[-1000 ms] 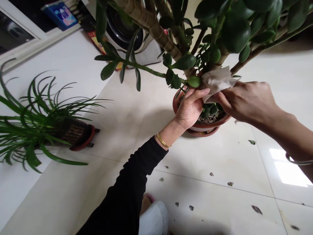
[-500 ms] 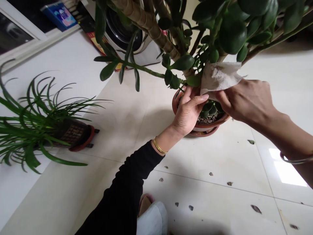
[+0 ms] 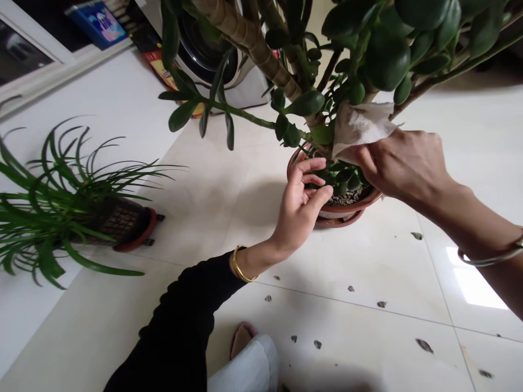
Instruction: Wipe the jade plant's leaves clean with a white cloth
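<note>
A large jade plant (image 3: pixel 387 57) with thick ringed stems and fleshy green leaves stands in a terracotta-coloured pot (image 3: pixel 355 208). My right hand (image 3: pixel 404 163) is closed on a crumpled white tissue (image 3: pixel 362 128), which lies against the lower stems. Its fingertips are partly hidden behind the tissue. My left hand (image 3: pixel 300 201) is at the pot's left rim with fingers curved and apart, nothing between them. Small low leaves and gritty soil show in the pot just right of its fingertips.
On the left, a long-leaved potted plant (image 3: pixel 118 220) sits on a red wheeled saucer (image 3: pixel 141 237). Dried fallen leaves (image 3: pixel 424 345) are scattered over the tiled floor. A blue packet (image 3: pixel 98 24) rests on a ledge. Behind the stems is a round dark-fronted appliance (image 3: pixel 208 46).
My left hand has come off the stem base, moving down and left, and its fingers have spread. The right hand with the tissue has shifted slightly left.
</note>
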